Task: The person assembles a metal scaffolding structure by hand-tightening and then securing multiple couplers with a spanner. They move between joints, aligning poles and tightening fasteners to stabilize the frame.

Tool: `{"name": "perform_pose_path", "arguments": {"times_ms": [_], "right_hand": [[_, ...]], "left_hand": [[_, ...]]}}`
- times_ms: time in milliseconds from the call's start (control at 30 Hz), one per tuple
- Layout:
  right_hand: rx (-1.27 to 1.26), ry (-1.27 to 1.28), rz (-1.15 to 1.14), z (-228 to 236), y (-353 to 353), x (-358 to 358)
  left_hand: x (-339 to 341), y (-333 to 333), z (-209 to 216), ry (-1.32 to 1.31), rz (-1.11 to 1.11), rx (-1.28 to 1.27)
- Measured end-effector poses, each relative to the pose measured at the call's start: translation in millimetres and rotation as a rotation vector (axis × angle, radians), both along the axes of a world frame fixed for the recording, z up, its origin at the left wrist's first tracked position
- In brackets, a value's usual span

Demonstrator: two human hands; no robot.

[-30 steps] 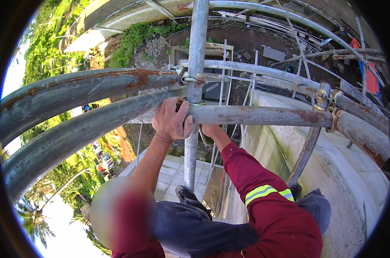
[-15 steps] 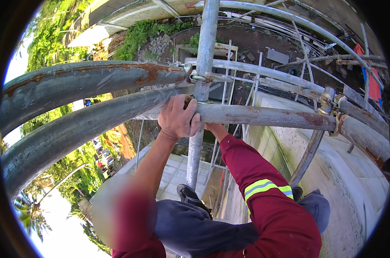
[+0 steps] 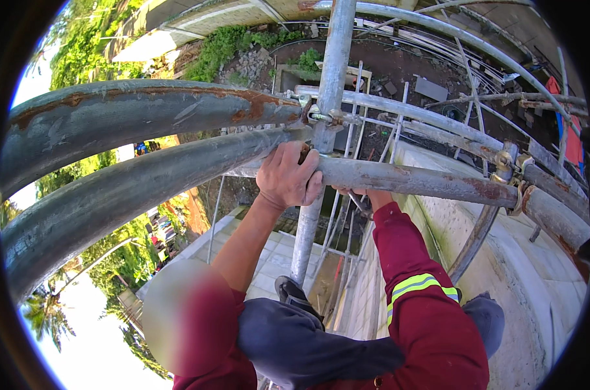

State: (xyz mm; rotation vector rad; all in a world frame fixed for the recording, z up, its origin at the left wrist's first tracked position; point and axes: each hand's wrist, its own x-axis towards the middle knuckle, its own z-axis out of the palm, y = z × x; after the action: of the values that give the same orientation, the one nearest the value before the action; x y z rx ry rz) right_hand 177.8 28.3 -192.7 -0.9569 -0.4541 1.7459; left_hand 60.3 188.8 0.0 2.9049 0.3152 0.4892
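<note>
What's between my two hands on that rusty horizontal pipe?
In the head view, the upright scaffold pole passes between the left hand, gripping the horizontal pipe, and the right hand, mostly hidden under it.

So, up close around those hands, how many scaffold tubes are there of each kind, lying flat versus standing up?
Big rusty horizontal tubes at left: 2 (upper tube, lower tube)
Horizontal tube gripped by the left hand, with the right hand mostly hidden under it: 1 (gripped tube)
Upright tube: 1 (upright tube)
Total: 4 tubes; thinner poles farther back not counted.
</note>
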Motion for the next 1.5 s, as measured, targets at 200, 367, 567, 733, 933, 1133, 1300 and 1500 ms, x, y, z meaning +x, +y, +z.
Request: {"name": "perform_pose_path", "arguments": {"times_ms": [200, 367, 567, 733, 933, 1133, 1300, 1500], "right_hand": [[-0.11, -0.042, 0.166, 9, -49, 52], [0.041, -0.653, 0.218, 31, -8, 90], [-0.274, -0.24, -0.09, 31, -41, 24], [-0.367, -0.211, -0.063, 38, -21, -31], [-0.36, 0.255, -0.332, 31, -30, -72], [-0.345, 0.329, -0.353, 34, -25, -78], [-0.294, 0.276, -0.336, 31, -29, -83], [-0.052, -0.122, -0.339, 40, -2, -107]], "left_hand": [[-1, 2, -2, 0.021, 0.012, -0.027], [1, -1, -3, 0.019, 0.024, -0.028], [-1, -1, -1, 0.029, 0.031, -0.017], [1, -3, -4, -0.005, 0.024, -0.024], [0, -1, 0, -0.002, 0.017, -0.038], [1, -3, 2, 0.041, 0.036, -0.065], [3, -4, 1, 0.021, 0.021, -0.047], [-10, -4, -1, 0.046, 0.075, -0.045]]}}
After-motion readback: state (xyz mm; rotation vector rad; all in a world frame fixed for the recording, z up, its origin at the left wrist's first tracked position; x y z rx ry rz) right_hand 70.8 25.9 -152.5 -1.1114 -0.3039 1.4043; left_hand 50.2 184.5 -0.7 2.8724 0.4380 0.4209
